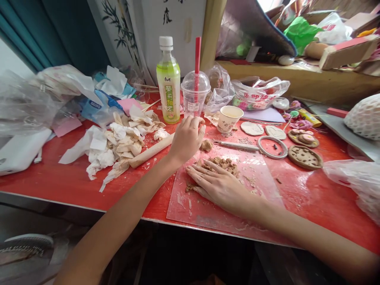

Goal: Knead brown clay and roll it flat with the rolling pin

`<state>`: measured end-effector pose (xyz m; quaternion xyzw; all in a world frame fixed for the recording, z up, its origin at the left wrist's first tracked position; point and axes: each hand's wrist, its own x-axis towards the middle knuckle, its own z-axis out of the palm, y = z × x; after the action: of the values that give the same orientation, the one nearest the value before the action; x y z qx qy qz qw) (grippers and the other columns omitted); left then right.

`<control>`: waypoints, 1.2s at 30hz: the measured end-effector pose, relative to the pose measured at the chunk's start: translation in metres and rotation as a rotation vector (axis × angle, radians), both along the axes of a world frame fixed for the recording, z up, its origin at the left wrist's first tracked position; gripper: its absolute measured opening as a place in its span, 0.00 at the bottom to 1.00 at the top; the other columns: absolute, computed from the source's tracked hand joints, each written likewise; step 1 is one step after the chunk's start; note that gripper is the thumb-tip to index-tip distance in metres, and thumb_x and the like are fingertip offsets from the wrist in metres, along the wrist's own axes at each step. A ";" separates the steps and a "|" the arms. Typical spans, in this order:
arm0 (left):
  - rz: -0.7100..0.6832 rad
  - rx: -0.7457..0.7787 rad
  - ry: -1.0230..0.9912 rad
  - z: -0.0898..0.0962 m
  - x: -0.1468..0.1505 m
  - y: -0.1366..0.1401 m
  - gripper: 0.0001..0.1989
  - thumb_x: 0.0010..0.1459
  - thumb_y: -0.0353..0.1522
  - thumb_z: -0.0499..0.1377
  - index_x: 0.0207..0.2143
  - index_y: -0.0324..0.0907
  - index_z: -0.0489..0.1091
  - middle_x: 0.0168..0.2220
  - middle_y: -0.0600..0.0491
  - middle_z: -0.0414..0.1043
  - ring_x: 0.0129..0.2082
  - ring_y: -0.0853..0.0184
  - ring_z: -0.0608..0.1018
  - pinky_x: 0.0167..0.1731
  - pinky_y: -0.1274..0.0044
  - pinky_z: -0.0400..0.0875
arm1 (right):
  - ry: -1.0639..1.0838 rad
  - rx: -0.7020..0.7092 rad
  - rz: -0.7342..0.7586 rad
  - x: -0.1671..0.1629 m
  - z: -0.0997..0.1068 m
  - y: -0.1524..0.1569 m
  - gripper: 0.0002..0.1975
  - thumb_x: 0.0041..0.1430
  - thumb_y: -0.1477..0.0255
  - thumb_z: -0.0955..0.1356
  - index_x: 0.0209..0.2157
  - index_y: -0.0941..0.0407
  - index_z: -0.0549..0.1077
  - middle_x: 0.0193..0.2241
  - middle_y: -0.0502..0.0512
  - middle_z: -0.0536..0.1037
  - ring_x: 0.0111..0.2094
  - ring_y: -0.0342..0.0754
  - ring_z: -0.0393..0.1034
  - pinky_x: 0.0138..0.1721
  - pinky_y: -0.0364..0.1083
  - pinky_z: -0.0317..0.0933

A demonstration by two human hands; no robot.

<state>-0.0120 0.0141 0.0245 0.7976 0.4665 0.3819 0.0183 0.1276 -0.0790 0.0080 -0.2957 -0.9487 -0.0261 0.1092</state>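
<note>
My right hand (221, 184) lies flat with fingers stretched over crumbly brown clay (227, 164) on a clear plastic sheet (184, 206). My left hand (188, 136) is raised beyond it, fingers curled in and pressed together; what they hold, if anything, is hidden. Just behind the left hand stands a clear plastic cup (194, 93) with a red straw. A small lump of clay (206, 145) sits close to the left hand's right side. The end of a rolling pin (151, 150) disappears behind the left wrist. To the right lies a thin clay-smeared tool (237, 145).
A green drink bottle (168, 87) and a paper cup (228, 120) stand at the back. Crumpled tissues (121, 144) are heaped on the left. A ring (272, 147), a round clay piece (304, 157) and pale clay discs (251, 128) lie right. Plastic bags (356, 182) edge the red table (83, 190).
</note>
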 end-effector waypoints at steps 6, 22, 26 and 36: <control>-0.023 -0.039 -0.015 0.001 0.002 -0.002 0.10 0.63 0.31 0.47 0.44 0.39 0.64 0.44 0.48 0.68 0.47 0.63 0.68 0.50 0.71 0.60 | 0.073 -0.053 -0.092 -0.008 0.007 -0.007 0.29 0.63 0.57 0.56 0.55 0.65 0.64 0.52 0.63 0.70 0.54 0.52 0.64 0.63 0.57 0.40; 0.045 0.024 0.082 -0.006 -0.001 0.002 0.06 0.62 0.29 0.50 0.38 0.39 0.66 0.38 0.49 0.68 0.41 0.64 0.70 0.44 0.72 0.64 | 0.152 0.166 -0.164 -0.018 -0.010 -0.009 0.17 0.61 0.79 0.58 0.49 0.64 0.71 0.46 0.58 0.76 0.50 0.51 0.68 0.60 0.57 0.50; 0.061 0.044 0.076 -0.008 -0.004 0.005 0.06 0.62 0.28 0.49 0.38 0.39 0.65 0.37 0.50 0.68 0.40 0.64 0.70 0.44 0.73 0.64 | 0.139 0.018 -0.131 -0.013 -0.005 -0.005 0.18 0.61 0.80 0.58 0.51 0.64 0.68 0.49 0.60 0.73 0.52 0.52 0.66 0.61 0.59 0.48; 0.032 0.056 0.092 -0.008 -0.002 0.005 0.06 0.62 0.29 0.49 0.38 0.40 0.65 0.37 0.50 0.69 0.41 0.65 0.70 0.45 0.73 0.63 | 0.232 -0.117 -0.098 0.018 0.004 0.015 0.19 0.65 0.74 0.55 0.53 0.62 0.67 0.51 0.60 0.71 0.55 0.49 0.64 0.57 0.54 0.57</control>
<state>-0.0136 0.0196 0.0167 0.8070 0.4687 0.3580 -0.0313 0.1458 -0.0637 0.0119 -0.3486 -0.9140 0.0585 0.1993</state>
